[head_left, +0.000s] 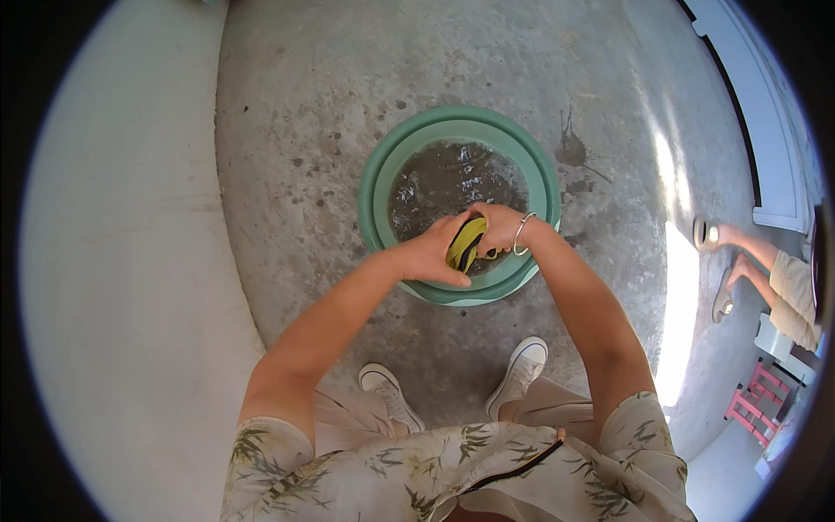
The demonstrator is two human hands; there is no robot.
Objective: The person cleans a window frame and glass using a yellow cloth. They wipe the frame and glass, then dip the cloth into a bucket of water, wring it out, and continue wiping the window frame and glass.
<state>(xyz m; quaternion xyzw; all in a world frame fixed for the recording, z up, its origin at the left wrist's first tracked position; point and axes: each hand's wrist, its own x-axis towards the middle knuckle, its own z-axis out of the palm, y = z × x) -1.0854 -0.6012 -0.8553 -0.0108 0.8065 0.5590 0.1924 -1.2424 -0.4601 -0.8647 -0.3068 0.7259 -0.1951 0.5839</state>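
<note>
Both hands — left hand (432,255), right hand (497,228) — are closing tightly around a twisted yellow-green cloth (465,244) over the round green plastic basin (376,187) of murky water (444,178), sitting on the wet concrete floor (304,104); another person's legs (765,261) are resting well apart, rightward.

Both forearms extended forward, converging. Left hand (432,255) and right hand (497,228) clenched close together, knuckles up, wrists bent inward; thin bangle on right wrist.

Rough grey concrete floor (348,104) with dark wet spots, smooth pale curved wall (122,287) on the left, bright strip of sunlight (678,296) on the right, white wooden door frame (765,113), small pink wooden stool (758,402) in the corner
</note>
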